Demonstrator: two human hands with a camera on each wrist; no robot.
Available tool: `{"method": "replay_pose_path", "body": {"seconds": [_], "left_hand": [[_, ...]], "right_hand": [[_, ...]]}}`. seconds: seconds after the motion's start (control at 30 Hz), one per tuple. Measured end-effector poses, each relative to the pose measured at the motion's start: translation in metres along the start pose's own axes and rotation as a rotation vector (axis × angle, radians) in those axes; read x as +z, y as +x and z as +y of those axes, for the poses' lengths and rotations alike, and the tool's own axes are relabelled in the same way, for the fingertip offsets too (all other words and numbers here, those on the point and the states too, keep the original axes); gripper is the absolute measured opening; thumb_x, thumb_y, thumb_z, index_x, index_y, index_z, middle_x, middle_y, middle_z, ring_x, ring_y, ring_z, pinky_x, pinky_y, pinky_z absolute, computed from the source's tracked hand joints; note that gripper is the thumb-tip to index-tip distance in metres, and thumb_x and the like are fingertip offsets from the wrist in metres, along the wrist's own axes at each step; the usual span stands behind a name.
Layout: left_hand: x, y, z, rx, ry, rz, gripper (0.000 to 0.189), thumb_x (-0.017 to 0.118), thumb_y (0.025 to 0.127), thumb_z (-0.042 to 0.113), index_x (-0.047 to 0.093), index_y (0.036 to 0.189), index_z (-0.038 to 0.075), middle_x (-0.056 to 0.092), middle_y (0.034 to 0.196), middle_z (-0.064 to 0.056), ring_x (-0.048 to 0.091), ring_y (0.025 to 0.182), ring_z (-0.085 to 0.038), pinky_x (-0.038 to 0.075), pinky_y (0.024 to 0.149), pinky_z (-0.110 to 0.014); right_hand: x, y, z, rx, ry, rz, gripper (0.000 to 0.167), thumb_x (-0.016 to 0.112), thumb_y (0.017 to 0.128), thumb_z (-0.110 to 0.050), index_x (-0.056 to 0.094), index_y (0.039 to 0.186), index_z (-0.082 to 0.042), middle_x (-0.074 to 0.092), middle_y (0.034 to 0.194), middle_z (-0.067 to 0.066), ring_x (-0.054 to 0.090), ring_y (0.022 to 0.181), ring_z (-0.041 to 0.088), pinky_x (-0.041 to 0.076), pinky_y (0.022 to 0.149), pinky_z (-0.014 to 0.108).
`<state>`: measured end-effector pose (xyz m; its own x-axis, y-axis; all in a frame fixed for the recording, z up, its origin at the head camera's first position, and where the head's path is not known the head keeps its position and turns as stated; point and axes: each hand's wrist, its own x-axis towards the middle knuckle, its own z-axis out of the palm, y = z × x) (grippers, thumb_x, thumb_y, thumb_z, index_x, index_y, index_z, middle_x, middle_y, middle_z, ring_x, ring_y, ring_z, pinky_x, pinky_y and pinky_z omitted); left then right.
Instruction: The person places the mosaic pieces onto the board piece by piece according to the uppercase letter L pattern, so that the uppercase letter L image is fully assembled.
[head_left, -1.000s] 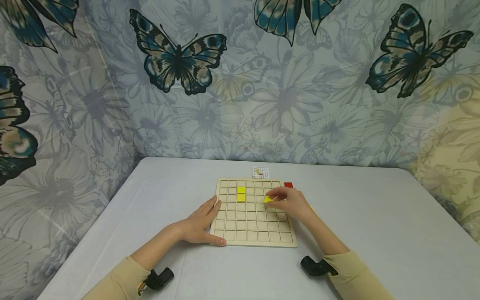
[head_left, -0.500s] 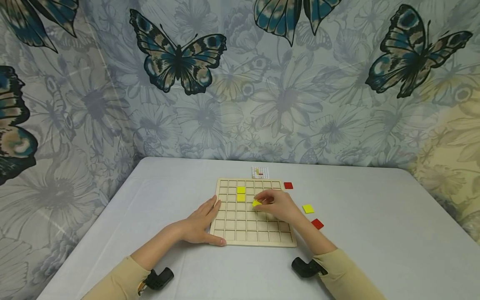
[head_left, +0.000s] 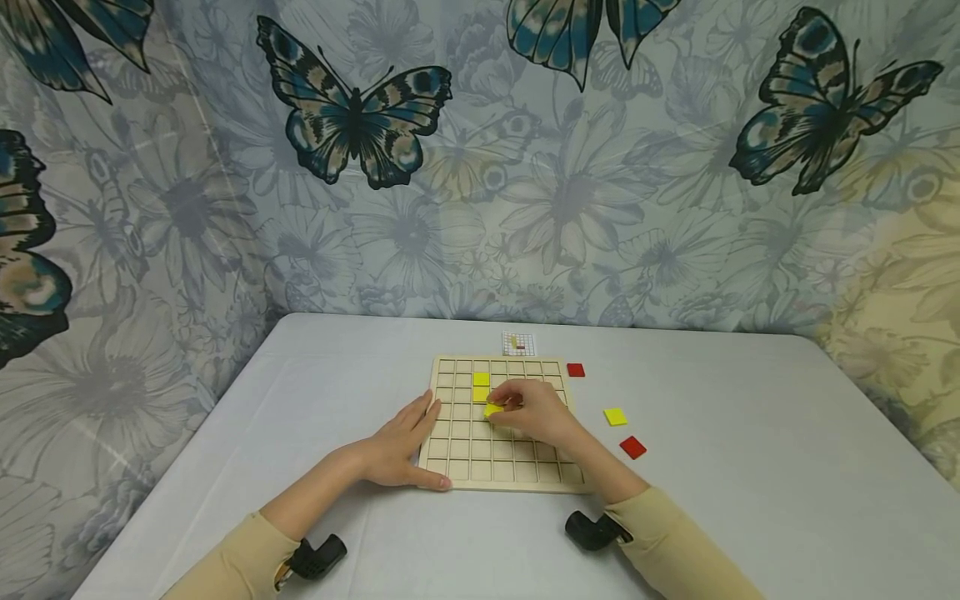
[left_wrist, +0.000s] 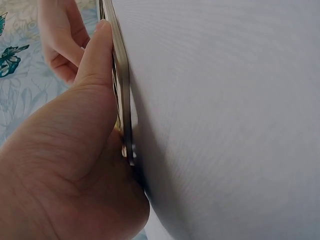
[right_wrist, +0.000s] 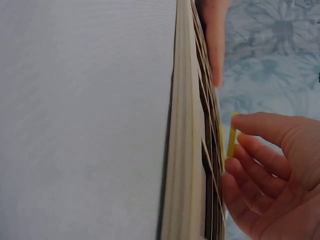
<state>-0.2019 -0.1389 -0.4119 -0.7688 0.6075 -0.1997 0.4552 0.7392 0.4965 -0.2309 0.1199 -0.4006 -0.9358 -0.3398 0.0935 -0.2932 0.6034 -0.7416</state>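
Head view shows my right hand [head_left: 536,410] pinching a yellow tile [head_left: 491,411] just above a wooden grid board [head_left: 482,451], thumb and fingertips meeting its edges while the right-wrist view reveals a slim gap beneath it. My left hand [head_left: 397,446] grasps nothing, its fingers straight along the board's left edge and its thumb resting at the near corner. The tile looks light, stiff and hardly fragile, though its flat faces may prove slippery; I judge the opposite edges the best hold, since they keep my fingertips off the face meant to lie down. Just beyond and to the left of my right fingertips, two placed yellow tiles [head_left: 481,379] fill neighbouring cells, the closest edges I could knock. Raised ridges round each cell could catch a tilted corner. Uncovered cells spread leftward from those fingertips and toward me, giving room to shift. Well to the right of my right fingers lie a loose yellow tile [head_left: 615,417] and a near red tile [head_left: 633,447]; ahead of them, past the board, sit a far red tile [head_left: 575,370] and a small grid card [head_left: 518,344].
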Motion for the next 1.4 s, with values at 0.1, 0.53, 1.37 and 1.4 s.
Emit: {"method": "replay_pose_path", "body": {"seconds": [0.1, 0.53, 1.37, 1.4], "left_hand": [[0.000, 0.000, -0.001, -0.001, 0.000, -0.003, 0.115, 0.068, 0.083, 0.061, 0.004, 0.155, -0.001, -0.007, 0.161, -0.019, -0.004, 0.148, -0.034, 0.013, 0.116, -0.051], [0.001, 0.000, -0.002, -0.005, 0.004, -0.004, 0.115, 0.068, 0.082, 0.062, 0.004, 0.156, 0.001, -0.008, 0.162, -0.017, -0.004, 0.148, -0.033, 0.013, 0.116, -0.052], [0.001, -0.001, -0.003, -0.008, 0.008, -0.005, 0.116, 0.068, 0.081, 0.064, 0.003, 0.156, 0.003, -0.008, 0.162, -0.016, -0.005, 0.148, -0.032, 0.012, 0.116, -0.051], [0.001, -0.001, -0.003, -0.008, 0.007, -0.005, 0.116, 0.068, 0.081, 0.064, 0.004, 0.156, 0.003, -0.008, 0.162, -0.016, -0.006, 0.148, -0.032, 0.012, 0.116, -0.051]], "right_hand": [[0.003, 0.002, -0.003, -0.044, -0.036, -0.004, 0.017, 0.081, 0.080, -0.012, 0.074, 0.096, -0.010, 0.069, 0.091, -0.002, 0.057, 0.078, 0.012, 0.047, 0.070, 0.028], [0.009, 0.008, -0.005, -0.096, -0.093, -0.039, 0.014, 0.081, 0.080, -0.008, 0.073, 0.091, -0.009, 0.066, 0.084, 0.000, 0.054, 0.073, 0.011, 0.046, 0.064, 0.026], [0.011, 0.008, -0.002, -0.129, -0.075, -0.020, 0.012, 0.077, 0.081, -0.003, 0.076, 0.093, -0.008, 0.066, 0.089, -0.001, 0.057, 0.079, 0.012, 0.051, 0.074, 0.028], [0.011, 0.008, -0.002, -0.130, -0.074, -0.023, 0.012, 0.077, 0.082, -0.003, 0.076, 0.093, -0.008, 0.066, 0.089, -0.001, 0.057, 0.079, 0.012, 0.051, 0.074, 0.027]]}}
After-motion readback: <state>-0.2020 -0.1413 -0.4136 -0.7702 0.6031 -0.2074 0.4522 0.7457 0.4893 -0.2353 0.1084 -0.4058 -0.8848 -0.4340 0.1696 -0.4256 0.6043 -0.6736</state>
